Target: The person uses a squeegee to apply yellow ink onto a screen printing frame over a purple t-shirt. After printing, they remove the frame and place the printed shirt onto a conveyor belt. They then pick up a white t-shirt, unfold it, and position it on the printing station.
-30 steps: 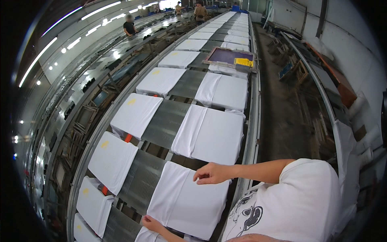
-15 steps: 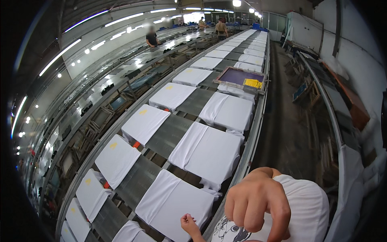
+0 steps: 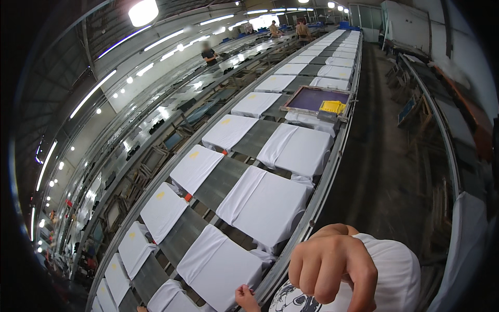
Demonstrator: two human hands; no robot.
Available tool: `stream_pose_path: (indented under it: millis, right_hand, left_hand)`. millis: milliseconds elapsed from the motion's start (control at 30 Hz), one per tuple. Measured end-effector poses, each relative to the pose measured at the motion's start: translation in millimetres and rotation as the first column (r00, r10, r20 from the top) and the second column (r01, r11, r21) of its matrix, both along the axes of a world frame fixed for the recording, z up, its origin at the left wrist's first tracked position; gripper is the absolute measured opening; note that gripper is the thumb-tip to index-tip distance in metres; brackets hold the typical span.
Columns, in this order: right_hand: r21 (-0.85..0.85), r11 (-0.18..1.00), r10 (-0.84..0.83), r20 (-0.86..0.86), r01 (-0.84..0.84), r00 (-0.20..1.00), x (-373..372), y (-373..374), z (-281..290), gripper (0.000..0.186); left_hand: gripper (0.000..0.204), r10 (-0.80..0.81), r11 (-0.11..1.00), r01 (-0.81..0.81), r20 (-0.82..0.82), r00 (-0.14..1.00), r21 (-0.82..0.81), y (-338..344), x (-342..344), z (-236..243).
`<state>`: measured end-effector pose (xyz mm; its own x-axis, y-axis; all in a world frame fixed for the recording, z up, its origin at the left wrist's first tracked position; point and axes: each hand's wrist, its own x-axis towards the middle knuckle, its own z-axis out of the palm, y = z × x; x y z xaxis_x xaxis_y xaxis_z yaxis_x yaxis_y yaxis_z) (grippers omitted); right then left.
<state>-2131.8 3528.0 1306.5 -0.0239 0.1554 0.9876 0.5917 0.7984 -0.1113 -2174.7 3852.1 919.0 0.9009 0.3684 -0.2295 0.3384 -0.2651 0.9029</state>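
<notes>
The white garment (image 3: 223, 270) beside my left hand (image 3: 246, 298) lies on the right-hand row of the long tabletop, spread smooth over its raised board, with a folded band along its left side and loose cloth hanging off its far right corner. My left hand is at its near right edge, fingers loosely bent; I cannot tell whether they touch or pinch the cloth. My right hand (image 3: 330, 268) is up close to my view, fingers curled downward; the palm is hidden, so I cannot tell whether it has hold of anything. As far as I can judge, the spreading is done on the nearer boards of both rows. The nearer garments of the left-hand row, such as this white piece (image 3: 163, 208), carry a small yellow mark (image 3: 160, 195); those nearest me on the right-hand row show none, so they look unmarked as yet. The far ones are too small to judge. A dark grey strip (image 3: 221, 179) runs between the rows. Farther up, a purple-meshed screen frame (image 3: 318, 101) sits over the right-hand row, a yellow patch (image 3: 332, 107) at its near right corner. Beyond the left edge, a co-worker (image 3: 209, 56) stands by another row of surfaces.
</notes>
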Motion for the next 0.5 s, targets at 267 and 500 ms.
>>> stream_pose_path:
  millis: [267, 500]
  right_hand:
    - [0.088, 0.995, 0.051, -0.069, -0.045, 0.996, -35.1, -93.3, -20.7, 0.028]
    - [0.184, 0.982, 0.07, -0.112, -0.048, 0.991, -58.8, -142.5, -60.5, 0.027]
  left_hand:
    - [0.024, -0.106, 0.982, 0.107, 0.012, 0.994, -0.158, -119.9, -66.3, 8.8]
    - [0.02, -0.132, 0.991, 0.129, -0.163, 0.978, -0.029, -125.6, -127.2, -51.7]
